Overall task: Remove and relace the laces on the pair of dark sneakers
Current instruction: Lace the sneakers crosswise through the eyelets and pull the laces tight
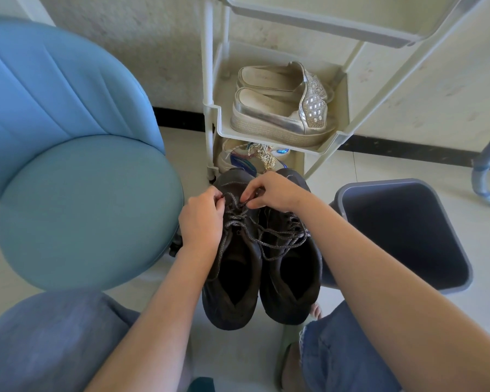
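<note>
My blue denim knees [54,335] are spread so that the pair of dark, worn leather sneakers [290,281] can sit on the floor between them, side by side with heels toward me. Near the toe end of the sneaker on my left, my left hand [201,219] and right hand [272,190] each close their grip in a pinch on one tip of its grey speckled lace [239,219], I judge to work both ends evenly through the eyelets. Beyond stands a pale plastic shoe rack [280,134].

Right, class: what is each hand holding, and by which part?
Left hand and right hand each pinch one tip of the grey lace, above the toe end of the left dark sneaker.
</note>
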